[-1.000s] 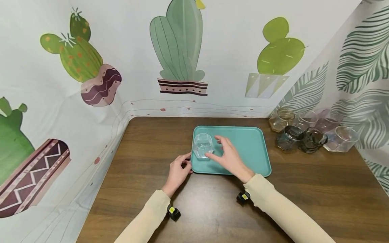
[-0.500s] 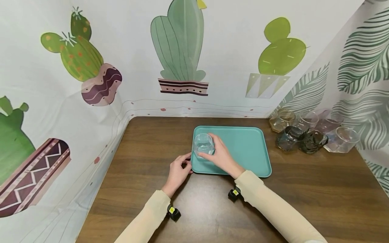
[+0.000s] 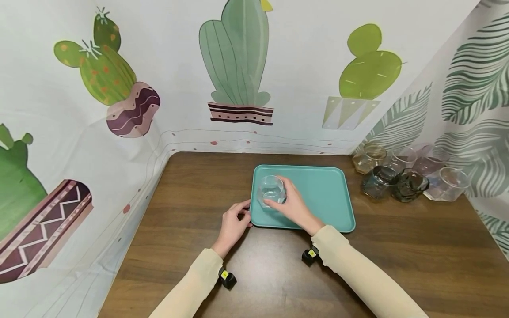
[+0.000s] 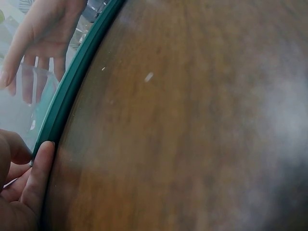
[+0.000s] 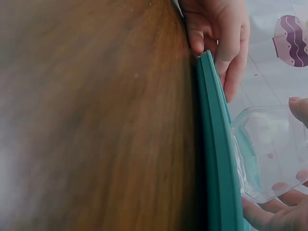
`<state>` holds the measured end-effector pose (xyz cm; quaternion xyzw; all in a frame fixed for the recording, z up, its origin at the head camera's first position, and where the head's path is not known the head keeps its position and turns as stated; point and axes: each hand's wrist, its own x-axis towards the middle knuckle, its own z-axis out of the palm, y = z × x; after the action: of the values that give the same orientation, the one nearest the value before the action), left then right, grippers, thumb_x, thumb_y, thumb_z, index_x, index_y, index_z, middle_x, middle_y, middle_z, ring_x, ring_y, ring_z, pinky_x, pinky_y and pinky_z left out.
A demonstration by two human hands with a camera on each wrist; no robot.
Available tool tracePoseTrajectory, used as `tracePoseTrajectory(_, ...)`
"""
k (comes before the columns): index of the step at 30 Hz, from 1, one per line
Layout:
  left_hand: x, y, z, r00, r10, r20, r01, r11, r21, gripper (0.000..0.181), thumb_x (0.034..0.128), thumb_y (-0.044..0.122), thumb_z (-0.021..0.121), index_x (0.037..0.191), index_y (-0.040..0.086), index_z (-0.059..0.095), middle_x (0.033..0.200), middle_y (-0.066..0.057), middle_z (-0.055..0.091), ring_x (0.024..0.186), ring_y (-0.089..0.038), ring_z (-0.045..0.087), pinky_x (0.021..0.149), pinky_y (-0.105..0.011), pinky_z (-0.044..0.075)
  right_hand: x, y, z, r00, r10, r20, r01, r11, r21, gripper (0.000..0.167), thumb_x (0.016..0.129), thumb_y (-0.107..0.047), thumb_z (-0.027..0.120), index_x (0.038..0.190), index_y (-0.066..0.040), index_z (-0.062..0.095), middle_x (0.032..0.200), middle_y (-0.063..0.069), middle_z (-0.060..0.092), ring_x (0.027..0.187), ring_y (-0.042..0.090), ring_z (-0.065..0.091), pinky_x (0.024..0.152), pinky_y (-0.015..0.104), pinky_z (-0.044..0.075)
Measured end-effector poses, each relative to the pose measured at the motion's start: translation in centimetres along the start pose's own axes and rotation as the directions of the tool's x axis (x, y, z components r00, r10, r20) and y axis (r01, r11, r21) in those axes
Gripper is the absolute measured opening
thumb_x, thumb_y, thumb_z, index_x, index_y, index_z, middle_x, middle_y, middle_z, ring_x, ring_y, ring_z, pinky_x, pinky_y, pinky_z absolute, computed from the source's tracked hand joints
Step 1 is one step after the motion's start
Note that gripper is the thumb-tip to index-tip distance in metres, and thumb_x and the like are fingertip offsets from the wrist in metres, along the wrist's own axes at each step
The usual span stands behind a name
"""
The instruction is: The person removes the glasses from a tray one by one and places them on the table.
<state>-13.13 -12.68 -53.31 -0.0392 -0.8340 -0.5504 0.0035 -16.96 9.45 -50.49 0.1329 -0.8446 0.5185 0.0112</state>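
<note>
My right hand (image 3: 295,206) grips a clear drinking glass (image 3: 271,189), thumb on the near side and fingers around the far right. The glass is upright over the left part of a teal tray (image 3: 322,194); the right wrist view shows its faceted clear wall (image 5: 269,144) close to the tray's surface, and whether it touches I cannot tell. At the tray's near left corner, my left hand (image 3: 233,223) holds the rim with thumb and curled fingers. The left wrist view shows one fingertip (image 4: 45,151) against the tray's outer side (image 4: 72,91).
Several tinted and clear glasses stand grouped at the table's back right, among them a dark one (image 3: 410,183), an amber one (image 3: 370,158) and a clear one (image 3: 447,183). A cactus-print cloth (image 3: 302,88) hangs behind the wooden table (image 3: 207,176).
My right hand was apart from the glass, then closed around it. The glass has since shifted slightly to the right with that hand. My left hand has stayed at the tray's corner.
</note>
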Motion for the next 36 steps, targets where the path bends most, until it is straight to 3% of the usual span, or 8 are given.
tracePoseTrajectory(9, -0.1, -0.1, -0.2, 1.0, -0.006, 0.006, 0.006, 1.0, -0.011, 0.045, 0.0951, -0.004, 0.06, 0.138, 0.007, 0.068, 0.119, -0.012, 0.068, 0.091, -0.017, 0.066, 0.064, -0.024, 0.066, -1.7, 0.9, -2.0, 1.0, 0.006, -0.023, -0.006, 1.0, 0.011, 0.083, 0.087, -0.032, 0.086, 0.153, -0.007, 0.043, 0.143, 0.021, 0.053, 0.122, 0.036, 0.056, 0.095, 0.053, 0.057)
tracePoseTrajectory(22, 0.1, -0.2, -0.3, 1.0, 0.005, 0.015, -0.005, 1.0, -0.026, 0.045, 0.0957, -0.004, 0.059, 0.139, 0.007, 0.067, 0.121, -0.013, 0.068, 0.092, -0.018, 0.066, 0.065, -0.024, 0.066, -5.1, 1.2, -6.1, 0.996, 0.078, -0.047, -0.076, 0.997, 0.031, 0.082, 0.089, -0.028, 0.085, 0.154, -0.007, 0.041, 0.15, 0.02, 0.047, 0.134, 0.038, 0.049, 0.11, 0.062, 0.051)
tracePoseTrajectory(29, 0.0, -0.2, -0.2, 1.0, 0.005, 0.018, -0.005, 1.0, -0.021, 0.045, 0.0959, -0.005, 0.059, 0.139, 0.006, 0.067, 0.122, -0.013, 0.068, 0.094, -0.019, 0.066, 0.065, -0.024, 0.066, -7.1, 1.4, -8.5, 0.991, 0.097, -0.094, -0.098, 0.995, 0.0, 0.079, 0.09, -0.024, 0.084, 0.153, -0.003, 0.04, 0.151, 0.02, 0.045, 0.136, 0.038, 0.047, 0.11, 0.062, 0.05)
tracePoseTrajectory(31, 0.0, -0.2, -0.2, 1.0, 0.004, 0.021, -0.004, 1.0, -0.021, 0.045, 0.0958, -0.004, 0.059, 0.139, 0.006, 0.067, 0.122, -0.013, 0.068, 0.094, -0.019, 0.066, 0.065, -0.024, 0.066, -7.8, 1.5, -9.3, 0.989, 0.089, -0.117, -0.094, 0.995, -0.04, 0.078, 0.09, -0.023, 0.084, 0.152, -0.003, 0.041, 0.15, 0.02, 0.047, 0.134, 0.037, 0.049, 0.107, 0.059, 0.053)
tracePoseTrajectory(33, 0.0, -0.2, -0.1, 1.0, 0.002, 0.022, -0.001, 1.0, -0.022, 0.045, 0.0958, -0.004, 0.059, 0.139, 0.006, 0.067, 0.122, -0.013, 0.068, 0.094, -0.02, 0.066, 0.065, -0.024, 0.066, -8.5, 1.6, -10.2, 0.985, 0.081, -0.154, -0.095, 0.992, -0.084, 0.076, 0.089, -0.022, 0.084, 0.151, -0.003, 0.043, 0.147, 0.02, 0.05, 0.131, 0.036, 0.052, 0.104, 0.04, 0.058)
tracePoseTrajectory(36, 0.0, -0.2, -0.1, 1.0, -0.001, 0.021, 0.001, 1.0, -0.019, 0.045, 0.0956, -0.004, 0.059, 0.139, 0.006, 0.067, 0.122, -0.013, 0.068, 0.094, -0.019, 0.067, 0.065, -0.024, 0.066, -9.6, 1.8, -11.6, 0.976, 0.065, -0.206, -0.089, 0.99, -0.11, 0.074, 0.088, -0.017, 0.085, 0.149, -0.003, 0.045, 0.142, 0.02, 0.053, 0.125, 0.032, 0.054, 0.097, 0.011, 0.053)
